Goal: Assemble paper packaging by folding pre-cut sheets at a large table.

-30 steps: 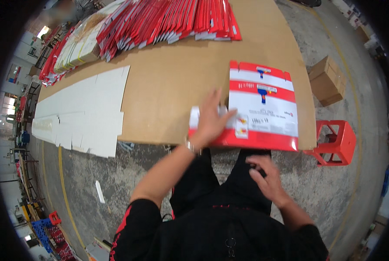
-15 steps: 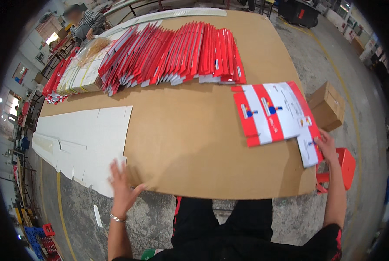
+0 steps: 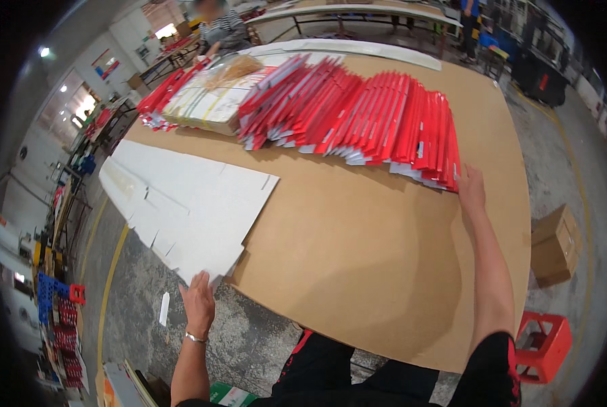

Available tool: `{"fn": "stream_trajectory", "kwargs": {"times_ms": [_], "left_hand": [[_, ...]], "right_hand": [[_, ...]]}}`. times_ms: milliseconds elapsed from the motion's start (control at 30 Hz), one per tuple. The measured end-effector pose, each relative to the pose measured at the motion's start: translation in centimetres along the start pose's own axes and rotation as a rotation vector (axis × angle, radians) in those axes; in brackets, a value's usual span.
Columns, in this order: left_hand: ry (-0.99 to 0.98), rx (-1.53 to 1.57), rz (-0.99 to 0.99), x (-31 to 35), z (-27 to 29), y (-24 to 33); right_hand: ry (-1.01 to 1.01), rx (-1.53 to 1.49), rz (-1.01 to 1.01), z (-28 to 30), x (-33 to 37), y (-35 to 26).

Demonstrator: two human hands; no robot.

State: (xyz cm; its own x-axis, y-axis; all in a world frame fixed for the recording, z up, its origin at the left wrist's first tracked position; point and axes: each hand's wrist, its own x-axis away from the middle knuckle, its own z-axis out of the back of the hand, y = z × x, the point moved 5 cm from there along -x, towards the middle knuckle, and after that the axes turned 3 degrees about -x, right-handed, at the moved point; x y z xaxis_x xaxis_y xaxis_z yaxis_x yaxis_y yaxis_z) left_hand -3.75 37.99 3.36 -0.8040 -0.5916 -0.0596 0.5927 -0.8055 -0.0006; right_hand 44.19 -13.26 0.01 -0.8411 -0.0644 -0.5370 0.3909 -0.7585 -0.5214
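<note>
Red-and-white cartons (image 3: 385, 122) lean in row across counter (image 3: 358, 244); I watch right hand (image 3: 473, 191), no longer carrying one, unclenched at row's end, row likely grown; left hand (image 3: 198, 305) at white cardboard (image 3: 198, 203), grip unclear.

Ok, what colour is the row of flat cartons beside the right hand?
Mostly red, with white parts; the head view shows the flat cartons best.

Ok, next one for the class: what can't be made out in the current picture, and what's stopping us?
All in the head view:
- Right hand: fingertips too small to tell touch from grip.
- Left hand: its own back hides whether it pinches the white sheets.
- Red folded pieces: most broad faces hidden by neighbours.
- Green-and-white object: cut off by the lower edge.
</note>
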Motion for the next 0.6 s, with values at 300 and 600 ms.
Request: {"fn": "stream_trajectory", "kwargs": {"times_ms": [300,600], "left_hand": [[0.253,0.342,-0.956,8.1,7.9,18.2],[-0.066,0.257,-1.053,9.8,5.9,19.1]], "right_hand": [[-0.496,-0.312,0.798,11.5,24.6,-29.9],[-0.408,-0.449,0.102,22.5,29.0,-19.0]]}}
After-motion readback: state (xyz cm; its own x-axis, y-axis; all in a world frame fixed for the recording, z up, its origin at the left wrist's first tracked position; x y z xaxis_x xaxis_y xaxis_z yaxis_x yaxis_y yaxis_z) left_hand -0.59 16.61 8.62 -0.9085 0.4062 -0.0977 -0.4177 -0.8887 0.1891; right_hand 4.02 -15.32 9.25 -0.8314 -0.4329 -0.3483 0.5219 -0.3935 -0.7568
